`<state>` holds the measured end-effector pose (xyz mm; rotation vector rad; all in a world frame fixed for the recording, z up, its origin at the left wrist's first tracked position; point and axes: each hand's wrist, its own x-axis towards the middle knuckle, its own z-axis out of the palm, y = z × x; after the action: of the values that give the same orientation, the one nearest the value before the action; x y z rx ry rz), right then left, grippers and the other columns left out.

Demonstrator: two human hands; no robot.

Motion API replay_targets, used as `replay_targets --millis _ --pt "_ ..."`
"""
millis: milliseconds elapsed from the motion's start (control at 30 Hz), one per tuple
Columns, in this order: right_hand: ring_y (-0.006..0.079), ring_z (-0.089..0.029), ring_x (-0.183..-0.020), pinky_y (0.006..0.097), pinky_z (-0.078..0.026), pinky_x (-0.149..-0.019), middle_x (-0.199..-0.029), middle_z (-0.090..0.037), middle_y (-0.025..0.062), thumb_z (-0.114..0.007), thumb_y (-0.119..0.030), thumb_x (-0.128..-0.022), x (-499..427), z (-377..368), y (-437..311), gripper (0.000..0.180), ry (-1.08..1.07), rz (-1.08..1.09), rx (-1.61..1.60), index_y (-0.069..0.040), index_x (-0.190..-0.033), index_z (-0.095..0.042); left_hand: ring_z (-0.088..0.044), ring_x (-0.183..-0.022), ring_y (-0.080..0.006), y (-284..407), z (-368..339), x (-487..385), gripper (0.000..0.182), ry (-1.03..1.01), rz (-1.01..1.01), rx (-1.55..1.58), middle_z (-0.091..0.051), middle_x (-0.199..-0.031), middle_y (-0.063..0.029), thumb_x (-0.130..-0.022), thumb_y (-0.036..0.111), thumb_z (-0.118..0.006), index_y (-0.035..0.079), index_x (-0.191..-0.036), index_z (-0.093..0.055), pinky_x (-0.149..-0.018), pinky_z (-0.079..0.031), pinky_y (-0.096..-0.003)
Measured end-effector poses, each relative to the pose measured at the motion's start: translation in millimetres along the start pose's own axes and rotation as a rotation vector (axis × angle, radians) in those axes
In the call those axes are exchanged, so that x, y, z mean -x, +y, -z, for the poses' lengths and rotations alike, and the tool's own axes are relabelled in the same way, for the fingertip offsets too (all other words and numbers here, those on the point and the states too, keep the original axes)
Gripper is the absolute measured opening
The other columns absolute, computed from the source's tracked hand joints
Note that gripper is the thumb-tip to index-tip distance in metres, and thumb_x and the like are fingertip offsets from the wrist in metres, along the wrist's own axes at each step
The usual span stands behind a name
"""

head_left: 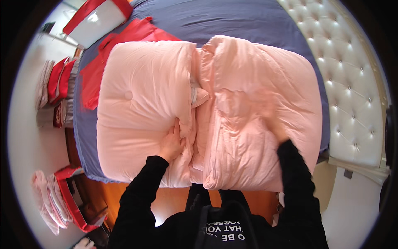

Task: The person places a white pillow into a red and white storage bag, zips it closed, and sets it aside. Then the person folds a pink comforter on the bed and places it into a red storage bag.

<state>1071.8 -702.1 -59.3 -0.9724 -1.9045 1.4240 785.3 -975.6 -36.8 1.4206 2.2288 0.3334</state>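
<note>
A thick pink quilt [136,74] lies on the bed before me, folded in from both sides so that the two folded parts face each other across a narrow gap. A pale label tag [195,95] shows in that gap. My left hand [172,143] rests on the inner edge of the left part, its index finger extended and nothing visibly gripped. Over the wrinkled right part is my right hand [269,109], blurred by motion, so its fingers cannot be made out.
Under the quilt is a dark blue bed sheet [217,18]. Red fabric [124,37] lies behind it at left, near a red and clear storage bag [99,21]. A tufted cream headboard [345,87] borders the right. Folded textiles [60,81] and an open red bag [73,202] stand at left.
</note>
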Motion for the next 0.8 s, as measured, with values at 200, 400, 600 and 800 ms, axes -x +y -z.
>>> replay_targets --millis 200,400,600,800 --pt "0.0334 -0.052 -0.115 0.0378 -0.038 -0.099 -0.124 -0.055 0.0254 -0.058 -0.047 -0.089 66.7 267.8 77.7 0.069 0.571 -0.520 0.653 0.010 -0.126 -0.048 -0.058 -0.083 -0.0235 -31.3 51.4 6.1 0.062 0.213 -0.016 0.332 -0.057 -0.101 -0.0130 -0.091 0.022 -0.059 0.003 -0.144 -0.033 -0.075 -0.049 -0.0321" --pt "0.0284 -0.058 -0.104 0.0369 -0.044 -0.086 -0.113 -0.061 0.0242 -0.057 -0.050 -0.089 130.9 302.6 149.0 0.068 0.447 -0.958 0.070 0.011 -0.119 -0.054 -0.057 -0.093 -0.0261 -32.5 68.3 13.8 0.061 0.267 -0.046 0.103 -0.055 -0.107 -0.0149 -0.087 0.022 -0.064 0.003 -0.139 -0.042 -0.083 -0.047 -0.0345" --pt "0.0262 -0.060 -0.098 0.0368 -0.045 -0.080 -0.107 -0.064 0.0236 -0.057 -0.051 -0.088 137.0 314.0 181.2 0.069 0.389 -0.872 0.020 0.012 -0.115 -0.057 -0.046 -0.116 -0.0373 -28.2 41.6 14.1 0.074 0.050 -0.084 -0.076 -0.047 -0.124 -0.0210 -0.080 0.032 -0.070 0.004 -0.141 -0.039 -0.100 -0.038 -0.0418" --pt "0.0240 -0.062 -0.092 0.0368 -0.047 -0.073 -0.101 -0.067 0.0230 -0.057 -0.053 -0.088 148.6 346.1 177.7 0.070 0.353 -0.624 -0.039 0.012 -0.111 -0.059 -0.048 -0.114 -0.0376 -28.6 36.5 3.4 0.070 0.053 -0.138 0.020 -0.049 -0.121 -0.0212 -0.081 0.031 -0.068 0.006 -0.140 -0.041 -0.098 -0.040 -0.0410"
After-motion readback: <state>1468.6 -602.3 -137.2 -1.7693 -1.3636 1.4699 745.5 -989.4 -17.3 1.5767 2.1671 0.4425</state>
